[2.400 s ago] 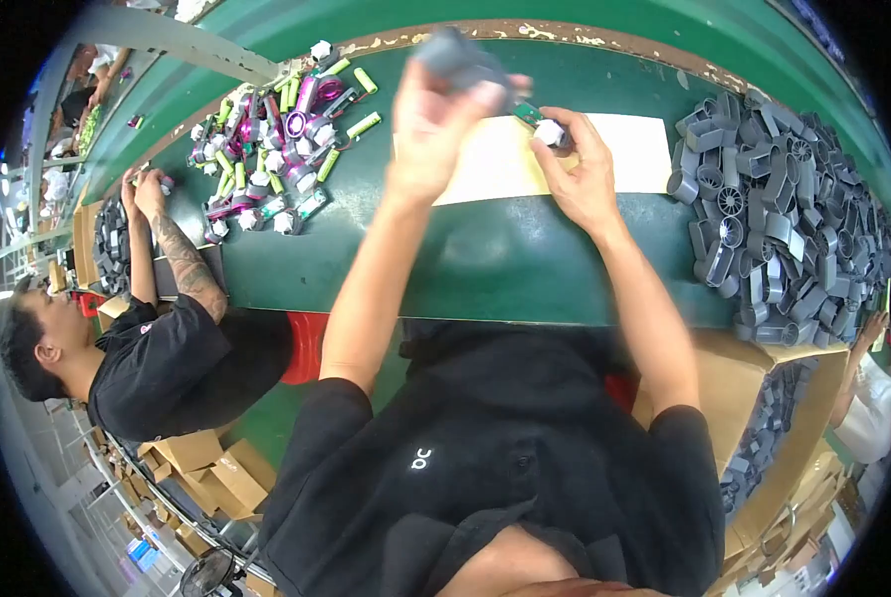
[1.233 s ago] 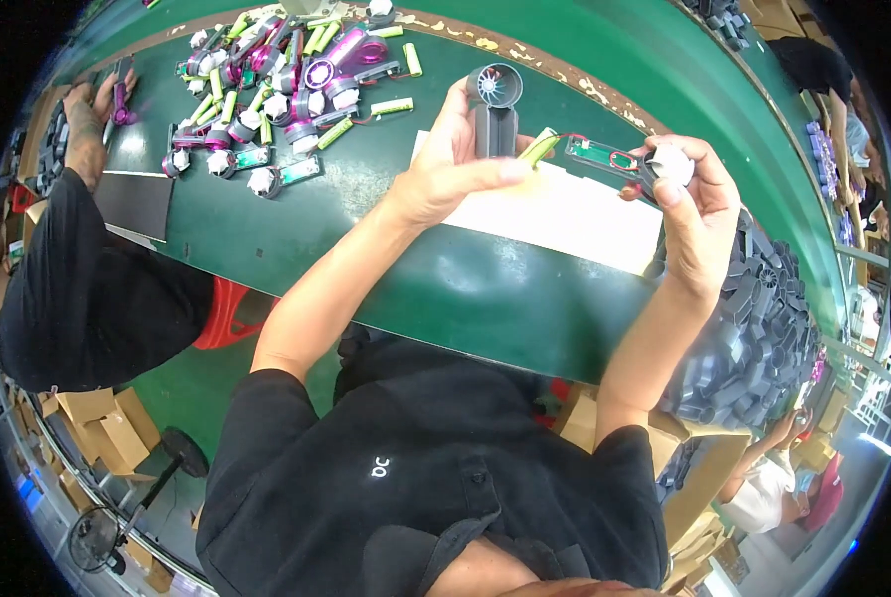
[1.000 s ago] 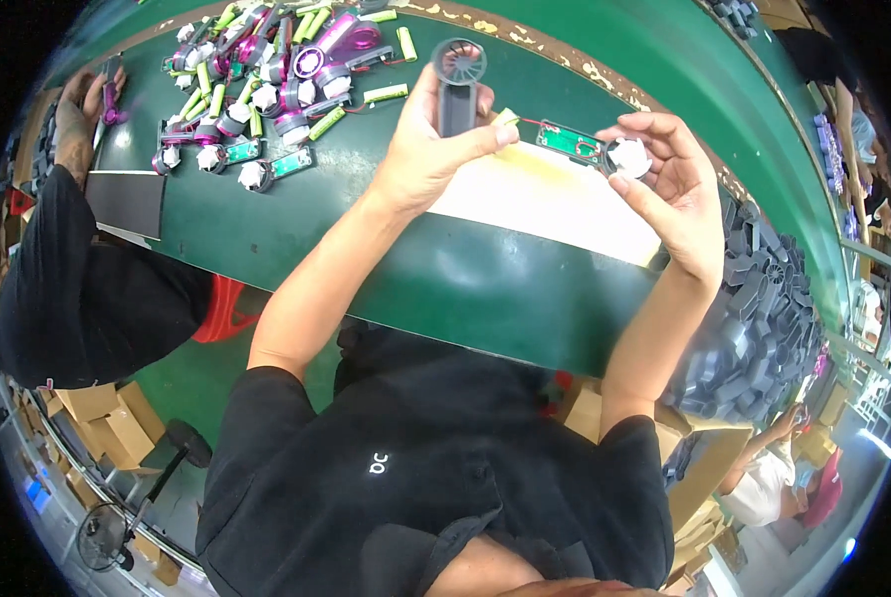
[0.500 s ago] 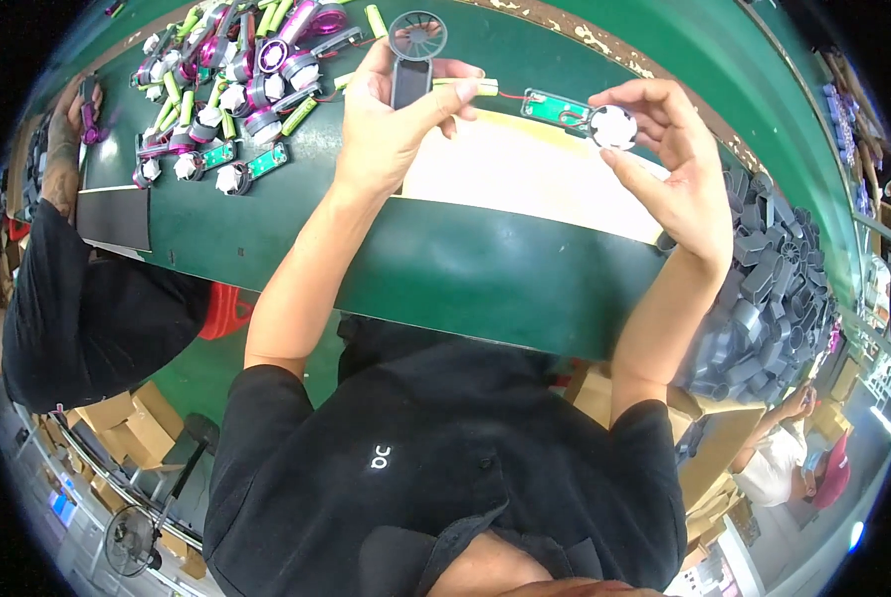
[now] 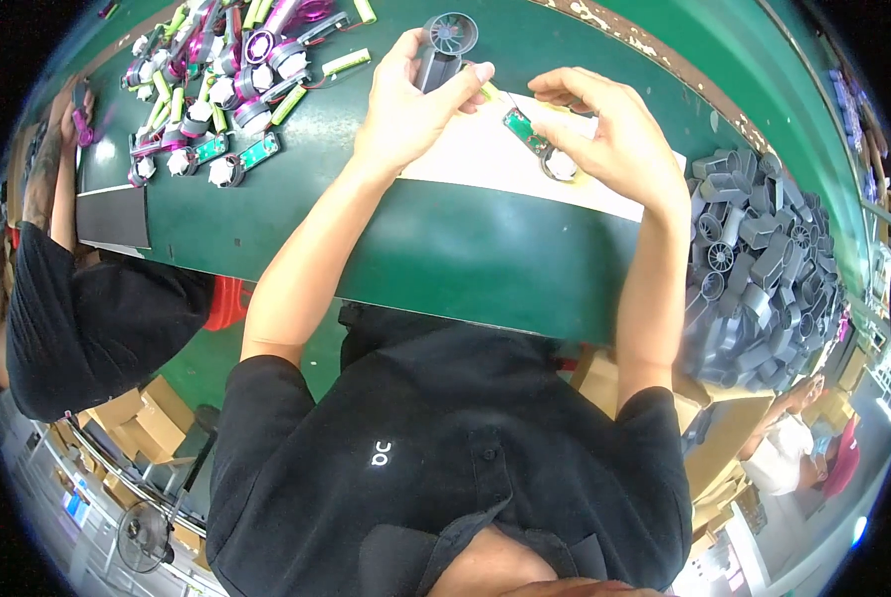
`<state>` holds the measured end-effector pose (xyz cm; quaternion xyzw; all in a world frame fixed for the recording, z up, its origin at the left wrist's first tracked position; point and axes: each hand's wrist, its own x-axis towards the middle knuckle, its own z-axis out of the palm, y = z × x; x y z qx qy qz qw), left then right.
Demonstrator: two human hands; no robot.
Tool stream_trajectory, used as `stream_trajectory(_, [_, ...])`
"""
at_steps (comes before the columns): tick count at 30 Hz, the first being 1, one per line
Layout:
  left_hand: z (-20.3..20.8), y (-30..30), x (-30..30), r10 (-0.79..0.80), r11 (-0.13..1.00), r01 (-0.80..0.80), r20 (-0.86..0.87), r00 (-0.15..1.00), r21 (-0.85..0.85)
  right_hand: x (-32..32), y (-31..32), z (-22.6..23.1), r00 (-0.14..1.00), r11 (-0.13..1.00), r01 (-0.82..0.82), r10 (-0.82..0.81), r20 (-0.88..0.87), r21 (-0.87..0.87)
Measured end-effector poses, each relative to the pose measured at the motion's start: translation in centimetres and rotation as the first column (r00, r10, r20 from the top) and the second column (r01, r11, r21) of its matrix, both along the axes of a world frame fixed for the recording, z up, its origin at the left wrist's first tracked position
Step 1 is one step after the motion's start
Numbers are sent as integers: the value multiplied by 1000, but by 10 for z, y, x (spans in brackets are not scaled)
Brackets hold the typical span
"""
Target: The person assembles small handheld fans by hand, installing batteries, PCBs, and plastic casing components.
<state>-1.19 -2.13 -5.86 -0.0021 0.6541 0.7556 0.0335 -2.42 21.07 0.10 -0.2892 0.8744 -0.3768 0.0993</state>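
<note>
My left hand (image 5: 397,114) is closed around a dark grey plastic fan housing (image 5: 437,70) with a round, spoked grille (image 5: 452,34) on top. A green battery cell (image 5: 490,92) shows at my left fingertips, by the housing's lower end. Thin wires run from it to a small green circuit board (image 5: 518,124), which is joined to a motor with a white fan wheel (image 5: 561,165). Over that board my right hand (image 5: 614,134) is open, with thumb and fingers bent but apart. The thumb partly covers the board and wheel; whether it touches them is hidden.
A pale sheet (image 5: 465,154) lies on the green table (image 5: 485,239) under my hands. At the left is a heap of purple-and-grey fan units and green battery cells (image 5: 346,62). Grey housings (image 5: 764,269) are piled at the right. A co-worker's arm (image 5: 42,189) is at far left.
My right hand has moved left and its fingers have come off the fan wheel. Board and wheel now tilt downward, nearer my left hand. The housing has shifted slightly right.
</note>
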Motion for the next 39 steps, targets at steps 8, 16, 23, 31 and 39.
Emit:
stream_trajectory(8, [2, 1, 1, -67, 988, 80, -99, 993, 132, -5, -4, -7, 994, 988, 113, -113, 12, -108])
stream_trajectory(16, [10, 4, 7, -89, 990, 96, -68, 994, 105, -4, -13, -13, 988, 964, 150, -156, -13, -220])
stream_trajectory(23, [15, 8, 14, -103, 983, 110, -54, 993, 144, 0, -17, -12, 994, 967, 111, -108, 26, -229])
stream_trajectory(31, [17, 7, 13, -143, 975, 139, 12, 990, 174, -5, -18, -24, 971, 856, 170, -59, 233, -489])
stream_trajectory(39, [13, 9, 15, -100, 986, 99, 3, 995, 132, 0, -16, -7, 920, 865, 241, -60, 387, -441])
